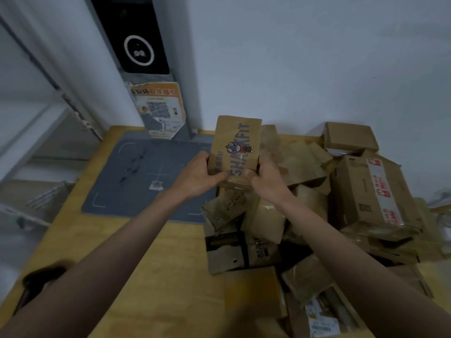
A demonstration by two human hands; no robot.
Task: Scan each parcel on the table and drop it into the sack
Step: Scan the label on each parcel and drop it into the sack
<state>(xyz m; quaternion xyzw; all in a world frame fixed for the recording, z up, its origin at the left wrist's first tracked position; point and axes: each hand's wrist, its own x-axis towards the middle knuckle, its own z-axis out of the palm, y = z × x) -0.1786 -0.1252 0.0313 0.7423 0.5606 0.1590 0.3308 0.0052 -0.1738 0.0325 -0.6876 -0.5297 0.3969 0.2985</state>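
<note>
A torn orange QR-code poster (159, 111) hangs on the grey post at upper centre-left of the frame. A pale wall (317, 57) fills the upper right. Metal shelving (36, 147) runs down the left edge.

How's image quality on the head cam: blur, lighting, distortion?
Head view: dim, flat, bluish light, no glare. Wide-angle bending at the edges. Soft all over; the held parcel print is readable, the pile's shipping label is not. Left hand and right hand slightly smeared.

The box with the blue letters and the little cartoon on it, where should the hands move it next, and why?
Probably to the left, over the grey mat under the scanner post. Both the left hand and the right hand grip the brown box above the parcel pile, so it looks picked but not yet scanned. No sack is in view.
</note>
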